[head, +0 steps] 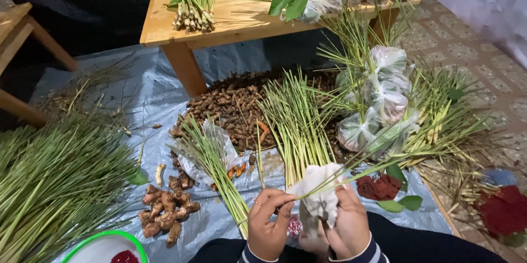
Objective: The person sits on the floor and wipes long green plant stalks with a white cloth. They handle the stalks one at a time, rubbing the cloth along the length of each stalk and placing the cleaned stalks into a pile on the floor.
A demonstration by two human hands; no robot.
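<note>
Both hands are low in the middle of the head view, close together. My left hand point(268, 224) pinches the edge of a thin clear plastic bag point(320, 192). My right hand point(348, 223) grips the same bag from the other side. Long green lemongrass stalks point(351, 171) stick out of the bag and slant up to the right. Just beyond my hands lies a loose bundle of lemongrass point(296, 126) on a grey plastic sheet point(148, 90). A second lemongrass bunch point(217, 169) lies across another clear bag to the left.
A pile of small brown roots point(230, 104) sits under a low wooden table point(230, 21) carrying cut stalks and filled bags. Several filled bags point(379, 104) are heaped at right. Ginger pieces point(164, 208), a large lemongrass heap point(49, 180), red flowers point(502, 211) and a green-rimmed bowl point(104, 246) surround me.
</note>
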